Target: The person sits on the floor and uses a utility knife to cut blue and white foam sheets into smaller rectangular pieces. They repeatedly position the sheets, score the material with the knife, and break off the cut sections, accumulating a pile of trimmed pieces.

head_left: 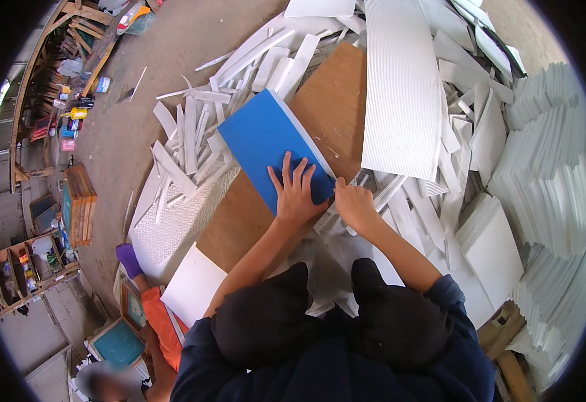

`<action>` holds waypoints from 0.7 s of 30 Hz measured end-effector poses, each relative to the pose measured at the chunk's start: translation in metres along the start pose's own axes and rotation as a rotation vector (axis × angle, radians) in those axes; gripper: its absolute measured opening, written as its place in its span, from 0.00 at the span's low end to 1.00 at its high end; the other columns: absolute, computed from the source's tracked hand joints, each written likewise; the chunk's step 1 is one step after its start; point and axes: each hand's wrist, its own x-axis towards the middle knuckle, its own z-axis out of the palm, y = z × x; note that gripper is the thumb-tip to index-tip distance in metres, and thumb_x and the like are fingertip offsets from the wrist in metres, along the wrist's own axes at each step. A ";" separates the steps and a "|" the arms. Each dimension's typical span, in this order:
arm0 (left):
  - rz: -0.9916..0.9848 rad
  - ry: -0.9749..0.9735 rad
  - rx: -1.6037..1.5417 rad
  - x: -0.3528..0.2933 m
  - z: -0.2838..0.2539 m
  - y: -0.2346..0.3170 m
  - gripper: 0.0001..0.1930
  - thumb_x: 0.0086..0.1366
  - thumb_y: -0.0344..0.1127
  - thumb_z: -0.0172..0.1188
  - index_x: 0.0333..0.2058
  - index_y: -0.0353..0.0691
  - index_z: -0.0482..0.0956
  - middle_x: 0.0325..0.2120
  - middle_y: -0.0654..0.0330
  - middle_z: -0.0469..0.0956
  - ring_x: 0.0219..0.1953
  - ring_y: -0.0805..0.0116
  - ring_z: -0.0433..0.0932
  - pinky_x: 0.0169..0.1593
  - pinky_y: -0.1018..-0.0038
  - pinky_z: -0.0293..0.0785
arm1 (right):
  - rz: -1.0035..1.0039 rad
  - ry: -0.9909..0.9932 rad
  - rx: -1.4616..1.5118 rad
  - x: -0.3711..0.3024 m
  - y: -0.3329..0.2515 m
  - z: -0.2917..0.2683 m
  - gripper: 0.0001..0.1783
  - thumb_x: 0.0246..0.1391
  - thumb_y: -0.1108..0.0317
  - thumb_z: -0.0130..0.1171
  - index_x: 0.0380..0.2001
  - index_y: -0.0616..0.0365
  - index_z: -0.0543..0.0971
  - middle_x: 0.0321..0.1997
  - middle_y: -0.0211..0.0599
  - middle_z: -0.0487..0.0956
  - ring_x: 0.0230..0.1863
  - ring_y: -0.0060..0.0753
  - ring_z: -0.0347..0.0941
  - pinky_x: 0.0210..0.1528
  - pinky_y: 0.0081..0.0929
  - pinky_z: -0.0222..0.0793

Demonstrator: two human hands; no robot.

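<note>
A blue rectangular board point(259, 134) with a white edge along its right side lies slanted across a brown wooden board point(336, 87). My left hand point(296, 194) presses flat on the blue board's near end, fingers spread. At the near right corner of that board, my right hand point(354, 204) is closed in a fist, its thumb side against the edge. A small dark bit shows by those fingers, but what they hold is too hidden to name.
White offcut strips point(192, 134) are heaped around the wooden board. A long ribbed white sheet point(400, 80) lies to its right, with tall stacks of white sheets point(541, 147) beyond. At lower left sits another person in orange clothing point(162, 315), near wooden frames point(79, 201).
</note>
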 end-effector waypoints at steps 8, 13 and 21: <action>-0.005 -0.021 0.022 -0.001 -0.001 0.000 0.41 0.31 0.51 0.69 0.47 0.39 0.67 0.52 0.57 0.60 0.63 0.47 0.45 0.54 0.30 0.34 | 0.083 -0.049 0.061 -0.028 0.008 0.015 0.07 0.52 0.69 0.46 0.32 0.60 0.63 0.18 0.48 0.76 0.24 0.50 0.76 0.24 0.41 0.71; 0.006 -0.001 0.018 -0.001 -0.001 0.000 0.40 0.30 0.50 0.69 0.46 0.41 0.69 0.52 0.58 0.61 0.62 0.47 0.46 0.54 0.30 0.35 | 0.086 0.002 0.098 -0.039 0.011 0.024 0.07 0.53 0.68 0.47 0.32 0.58 0.63 0.14 0.46 0.75 0.20 0.51 0.75 0.21 0.43 0.70; 0.016 -0.005 0.030 -0.002 -0.002 -0.001 0.39 0.31 0.49 0.68 0.46 0.41 0.68 0.51 0.57 0.61 0.62 0.47 0.47 0.54 0.30 0.36 | 0.062 0.073 0.044 -0.042 0.016 0.040 0.08 0.53 0.67 0.47 0.32 0.58 0.62 0.11 0.43 0.73 0.17 0.47 0.74 0.18 0.40 0.70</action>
